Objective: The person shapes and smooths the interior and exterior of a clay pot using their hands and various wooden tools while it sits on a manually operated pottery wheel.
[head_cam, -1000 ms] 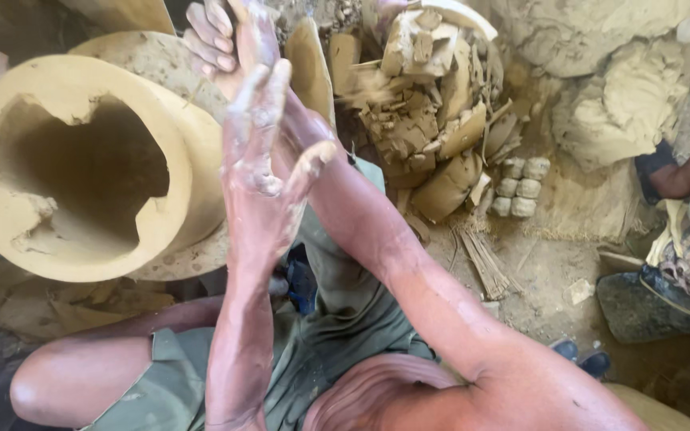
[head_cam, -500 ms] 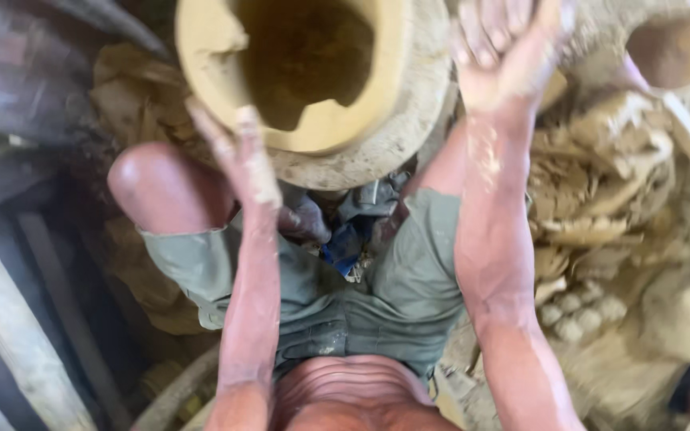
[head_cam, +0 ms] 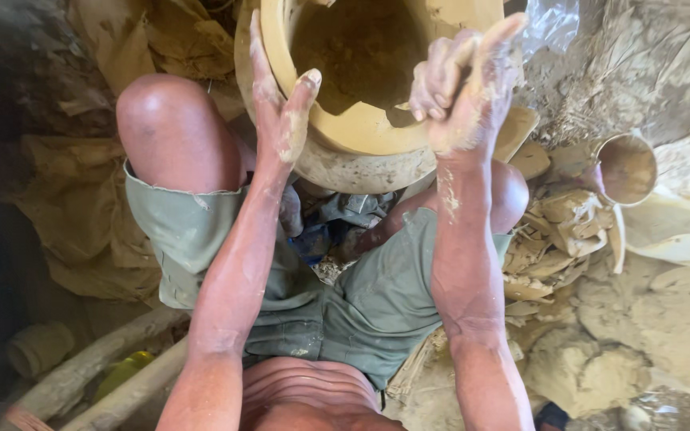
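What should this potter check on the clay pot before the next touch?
1. Left hand on the outer wall of the clay pot: ok, palm lies flat against it.
2. Right hand at the rim: ok, fingers curled at the edge.
3. Rim even all round: not ok, a notch shows in the near inner edge.
4. Pot seated between the knees: ok.
5. Hands coated with clay: ok, pale slip on both.
6. Small round bowl within reach: cannot tell, its contents are unclear too.
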